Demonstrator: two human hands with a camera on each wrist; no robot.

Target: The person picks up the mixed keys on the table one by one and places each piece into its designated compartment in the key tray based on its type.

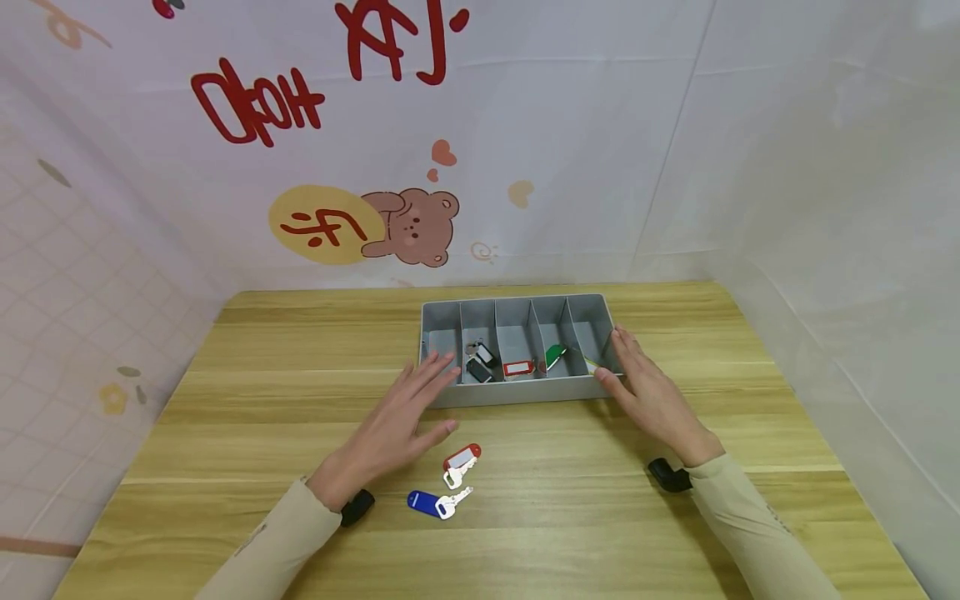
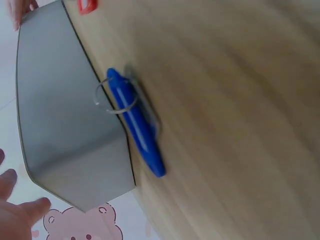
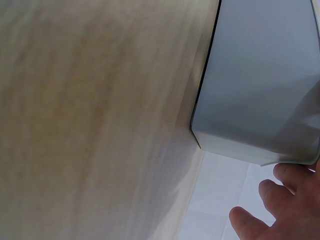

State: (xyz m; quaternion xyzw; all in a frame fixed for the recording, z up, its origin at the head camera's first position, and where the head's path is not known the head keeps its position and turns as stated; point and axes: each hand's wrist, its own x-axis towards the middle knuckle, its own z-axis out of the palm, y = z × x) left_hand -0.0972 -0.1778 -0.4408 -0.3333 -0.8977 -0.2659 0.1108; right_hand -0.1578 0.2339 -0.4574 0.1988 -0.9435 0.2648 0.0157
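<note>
A grey divided tray (image 1: 525, 390) sits at the table's middle. My left hand (image 1: 393, 421) is by its front left corner, fingers spread and fairly straight; in the left wrist view, the fingers (image 2: 35, 210) show a gap from the tray wall. My right hand (image 1: 656, 400) is at the right end, fingers extended along that side and thumb over the front rim. In the right wrist view, one finger (image 3: 292, 175) appears to touch the rim. Near my left hand lie a red key tag (image 1: 462, 455) with a key (image 1: 454, 477) and a blue key tag (image 1: 423, 502) with another key (image 1: 452, 503).
Inside the tray, dark key tags (image 1: 480, 370) lie in the second compartment from the left, a red-framed tag (image 1: 518, 368) in the third, a green tag (image 1: 555, 357) in the fourth. A white printed backdrop (image 1: 570, 167) stands behind the wooden table (image 1: 555, 517).
</note>
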